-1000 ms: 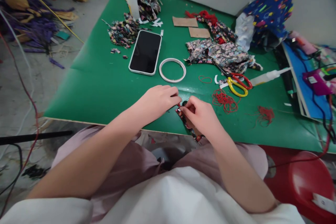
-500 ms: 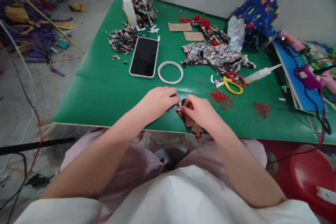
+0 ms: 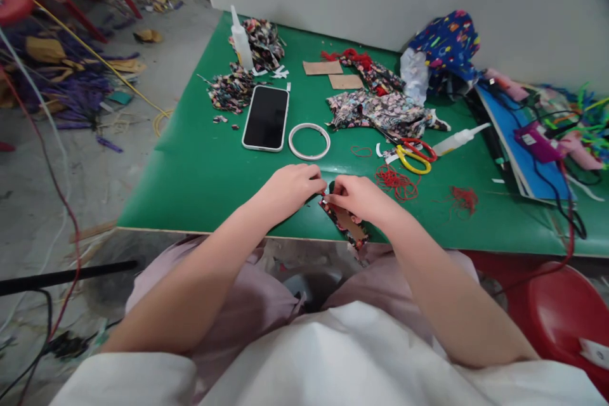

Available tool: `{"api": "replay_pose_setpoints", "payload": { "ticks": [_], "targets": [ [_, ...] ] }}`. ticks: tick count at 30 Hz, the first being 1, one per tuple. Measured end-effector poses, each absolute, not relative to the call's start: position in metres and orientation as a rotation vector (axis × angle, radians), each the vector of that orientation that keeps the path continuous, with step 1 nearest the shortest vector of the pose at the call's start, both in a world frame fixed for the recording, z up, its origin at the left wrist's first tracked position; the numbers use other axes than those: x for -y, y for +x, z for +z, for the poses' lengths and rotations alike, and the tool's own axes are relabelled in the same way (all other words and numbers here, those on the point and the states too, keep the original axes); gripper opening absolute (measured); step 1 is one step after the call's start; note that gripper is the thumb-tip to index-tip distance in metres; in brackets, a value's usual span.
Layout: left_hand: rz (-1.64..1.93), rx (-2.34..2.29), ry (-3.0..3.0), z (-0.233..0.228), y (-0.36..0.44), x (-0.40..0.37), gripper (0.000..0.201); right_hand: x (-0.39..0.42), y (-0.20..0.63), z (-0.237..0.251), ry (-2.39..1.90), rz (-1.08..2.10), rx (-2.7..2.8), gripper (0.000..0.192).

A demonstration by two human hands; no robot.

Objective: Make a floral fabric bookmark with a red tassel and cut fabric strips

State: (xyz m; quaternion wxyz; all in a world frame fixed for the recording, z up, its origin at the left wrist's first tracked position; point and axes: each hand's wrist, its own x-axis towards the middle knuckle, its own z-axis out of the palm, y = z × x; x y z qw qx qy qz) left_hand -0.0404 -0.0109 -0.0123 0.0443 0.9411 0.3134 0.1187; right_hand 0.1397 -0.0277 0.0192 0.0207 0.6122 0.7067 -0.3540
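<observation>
Close to the table's front edge, a narrow floral fabric piece with brown cardboard on it lies slanted, its lower end at the edge. My right hand pinches its upper end between thumb and fingers. Just left of that end is my left hand, fingers bent and tips pressed together. A small red bit shows at the left fingertips, too small to name. Both hands' fingertips nearly meet. Beyond them lie a roll of white tape and a phone with a dark screen.
Red-and-yellow scissors, tangled red cord and a glue bottle lie to the right. Floral cloth and cardboard pieces are farther back. Another glue bottle stands back left. A blue folder bears cables.
The camera view has shifted, so the table items sit lower in the picture. My hands keep their pinch at the fabric piece's upper end, with hardly any movement.
</observation>
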Motion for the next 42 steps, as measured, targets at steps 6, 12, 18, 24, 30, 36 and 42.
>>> {"api": "replay_pose_setpoints", "payload": {
  "ticks": [6,12,18,24,30,36,42],
  "targets": [
    [0.363,-0.972,2.866,-0.013,-0.039,0.01,0.022,0.018,0.14,0.02,1.823,-1.13,-2.083,0.02],
    [0.367,-0.967,2.85,-0.014,-0.04,0.01,0.019,0.006,0.14,0.024,1.753,-1.118,-2.04,0.026],
    [0.382,-0.962,2.861,-0.014,-0.04,0.01,0.02,0.002,0.142,0.026,1.704,-1.118,-2.035,0.03],
    [0.389,-0.976,2.865,-0.014,-0.04,0.01,0.02,-0.003,0.144,0.026,1.612,-1.259,-1.954,0.031],
    [0.376,-0.974,2.885,-0.013,-0.04,0.01,0.02,-0.011,0.147,0.029,1.572,-1.371,-1.907,0.032],
    [0.382,-0.964,2.872,-0.012,-0.04,0.01,0.021,0.02,0.15,0.03,2.06,-0.97,-2.202,0.04],
    [0.368,-0.951,2.88,-0.012,-0.04,0.011,0.018,0.085,0.137,-0.007,1.998,-0.244,-3.039,0.026]
  ]
}}
